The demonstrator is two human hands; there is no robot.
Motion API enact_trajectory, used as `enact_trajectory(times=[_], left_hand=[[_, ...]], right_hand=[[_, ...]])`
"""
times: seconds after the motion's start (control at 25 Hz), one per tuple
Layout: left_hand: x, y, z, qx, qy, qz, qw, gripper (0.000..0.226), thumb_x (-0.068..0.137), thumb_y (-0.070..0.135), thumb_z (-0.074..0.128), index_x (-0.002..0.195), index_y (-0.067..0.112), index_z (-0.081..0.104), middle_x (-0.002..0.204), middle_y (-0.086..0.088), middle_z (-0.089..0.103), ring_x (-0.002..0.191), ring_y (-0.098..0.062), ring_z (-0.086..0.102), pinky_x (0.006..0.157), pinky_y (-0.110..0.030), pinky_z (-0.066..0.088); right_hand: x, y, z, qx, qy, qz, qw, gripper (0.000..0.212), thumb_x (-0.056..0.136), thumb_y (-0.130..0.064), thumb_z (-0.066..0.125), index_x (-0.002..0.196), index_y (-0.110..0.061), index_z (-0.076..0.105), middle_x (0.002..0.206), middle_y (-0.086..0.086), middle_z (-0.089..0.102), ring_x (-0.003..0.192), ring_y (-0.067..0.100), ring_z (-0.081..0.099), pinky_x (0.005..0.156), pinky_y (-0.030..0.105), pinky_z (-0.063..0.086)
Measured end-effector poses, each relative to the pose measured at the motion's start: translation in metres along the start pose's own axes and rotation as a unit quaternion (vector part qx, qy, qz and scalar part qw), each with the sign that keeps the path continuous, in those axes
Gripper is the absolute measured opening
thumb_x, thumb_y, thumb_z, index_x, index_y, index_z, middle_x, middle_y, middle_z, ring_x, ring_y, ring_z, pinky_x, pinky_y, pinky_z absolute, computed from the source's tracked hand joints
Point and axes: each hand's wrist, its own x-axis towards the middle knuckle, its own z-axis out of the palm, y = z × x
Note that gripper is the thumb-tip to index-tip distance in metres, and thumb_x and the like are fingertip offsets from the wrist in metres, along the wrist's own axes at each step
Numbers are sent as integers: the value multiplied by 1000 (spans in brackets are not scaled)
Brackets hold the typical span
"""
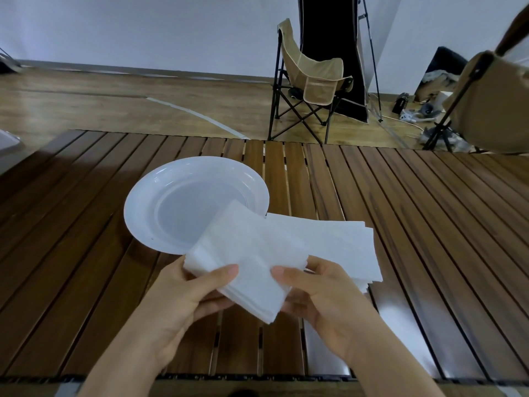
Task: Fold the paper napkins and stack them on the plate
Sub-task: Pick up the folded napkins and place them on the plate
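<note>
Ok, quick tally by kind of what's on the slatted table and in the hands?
Round white plastic plate: 1
Folded white paper napkin bundle, held by left hand and right hand: 1
Flat pile of white paper napkins: 1
Total: 3

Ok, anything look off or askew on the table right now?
Nothing damaged or spilled. The plate holds no stacked napkins yet. The left hand and right hand grip a folded napkin bundle tilted over the plate's near rim, and the napkin pile on the table beside it is slightly fanned, edges uneven.
</note>
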Motion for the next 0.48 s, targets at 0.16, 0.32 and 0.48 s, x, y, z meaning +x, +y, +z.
enact_trajectory(times=[0.16,0.32,0.48], left_hand=[[-3,2,-3,53,-20,-21,998,44,71,32,71,113,21,66,101,2,74,97,-14,69,88,-38,54],[-5,3,-2,72,-12,-9,997,31,79,32,66,109,21,67,99,2,74,92,-14,71,90,-38,51],[-4,2,1,89,-2,17,996,30,84,34,62,113,28,64,102,9,73,95,-10,70,91,-38,52]], right_hand=[[0,-7,-4,-35,-13,-6,999,31,86,-6,66,113,-19,64,108,-1,72,102,23,68,87,46,56],[-3,-11,-3,-91,-34,-6,995,25,88,-10,65,111,-20,66,106,-3,73,102,21,68,91,45,55],[-1,-9,0,-86,26,-35,995,15,86,-15,69,101,-13,70,97,0,75,96,21,70,91,46,55]])
